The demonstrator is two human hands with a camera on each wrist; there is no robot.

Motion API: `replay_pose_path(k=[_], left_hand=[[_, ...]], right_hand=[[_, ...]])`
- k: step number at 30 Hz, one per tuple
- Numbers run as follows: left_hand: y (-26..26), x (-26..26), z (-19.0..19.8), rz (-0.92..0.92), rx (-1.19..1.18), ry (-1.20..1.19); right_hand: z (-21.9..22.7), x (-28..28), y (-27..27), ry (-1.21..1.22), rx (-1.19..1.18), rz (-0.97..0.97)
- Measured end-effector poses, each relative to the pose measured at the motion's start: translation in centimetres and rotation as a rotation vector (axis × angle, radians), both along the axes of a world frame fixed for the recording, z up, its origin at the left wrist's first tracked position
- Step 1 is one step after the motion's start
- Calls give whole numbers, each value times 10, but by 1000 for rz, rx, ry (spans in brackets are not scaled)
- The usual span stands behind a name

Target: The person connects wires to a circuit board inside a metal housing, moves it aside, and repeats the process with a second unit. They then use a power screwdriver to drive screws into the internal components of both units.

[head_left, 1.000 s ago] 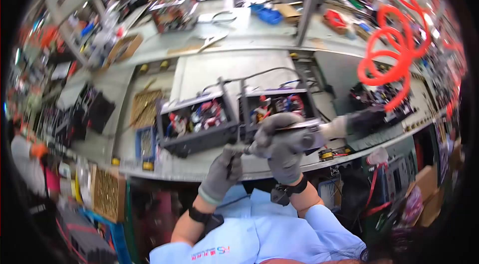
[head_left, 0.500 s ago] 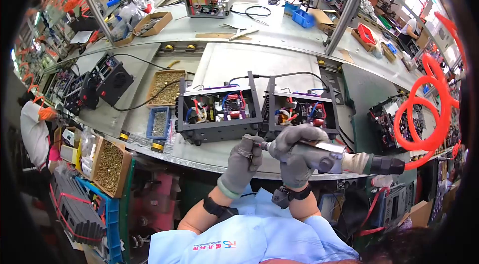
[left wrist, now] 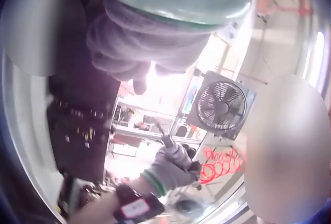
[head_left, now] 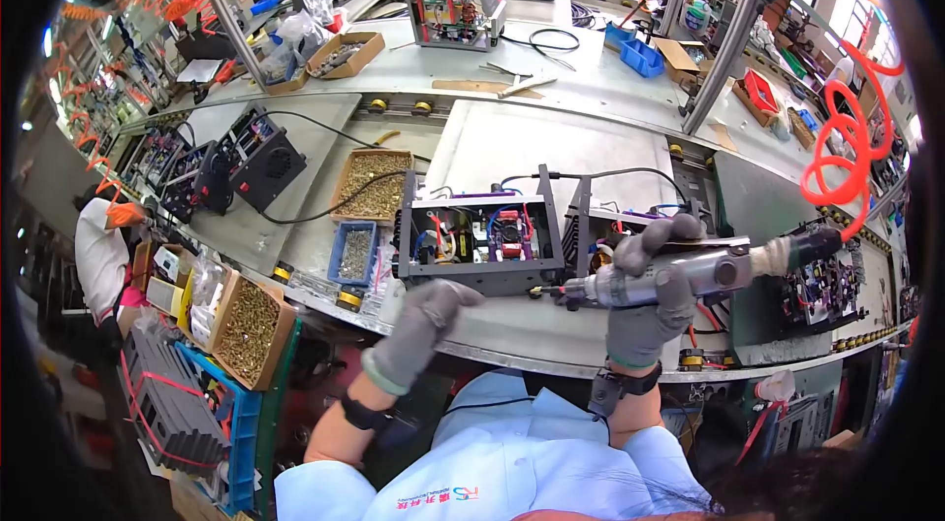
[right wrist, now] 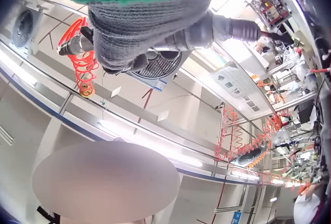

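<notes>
The gloved right hand [head_left: 650, 294] grips a grey air screwdriver [head_left: 704, 275], its bit pointing left in front of two open metal chassis; the right wrist view shows the glove [right wrist: 145, 32] round the tool body [right wrist: 199, 31]. Something small and yellowish is at the bit's tip. Left of the tip, apart from it, is the gloved left hand [head_left: 418, 329], forefinger pointing right and other fingers loosely bent, nothing visible in it. It is before the left chassis [head_left: 482, 277], which has wires and boards inside. The right chassis [head_left: 588, 226] is partly hidden behind the right hand.
A box of brass-coloured screws [head_left: 372, 184] and a blue tray [head_left: 352, 253] stand left of the chassis. More units [head_left: 266, 166] lie further left, others [head_left: 827, 275] at the right. A coiled red hose [head_left: 837, 171] runs to the tool. Black cables cross the bench.
The left hand has moved left, away from the screwdriver's bit that its fingers were touching. The screwdriver, still in the right hand, stands further right in view; the head view has shifted.
</notes>
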State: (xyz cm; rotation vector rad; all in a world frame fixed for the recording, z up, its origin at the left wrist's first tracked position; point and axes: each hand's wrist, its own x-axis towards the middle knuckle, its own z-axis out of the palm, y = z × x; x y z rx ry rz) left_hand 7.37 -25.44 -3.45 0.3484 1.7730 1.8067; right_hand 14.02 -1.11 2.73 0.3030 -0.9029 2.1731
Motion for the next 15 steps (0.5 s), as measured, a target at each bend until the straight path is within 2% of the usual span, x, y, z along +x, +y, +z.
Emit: replay_pose_path(k=[1,2,3,4,5,7,8,9,11,13,15], left_hand=[[-3,-14,3,162,-52,337],[-10,-39,-9,242,-37,443],[-11,-54,7,338,-238,564],[-12,-71,19,362,-444,490],[-11,-85,24,366,-445,491],[-8,-110,21,237,-634,658],[-7,-117,15,150,-605,792],[-7,-122,11,148,-607,795],[1,-123,16,-95,-1125,1256],[7,-124,17,-130,-1096,1269],[16,-123,24,-275,-1254,1334]], right_hand=[[-1,-1,1,3,-4,-1],[-3,-1,2,-10,-20,1],[-5,-2,3,-23,-37,4],[-9,-5,3,3,-1,-5],[-11,-6,3,6,-1,-2],[-16,-4,2,-51,-25,41],[-20,-2,4,-62,-29,60],[-21,0,5,-60,-31,59],[-24,5,8,-111,-54,80],[-27,6,11,-132,-66,83],[-29,6,13,-123,-127,130]])
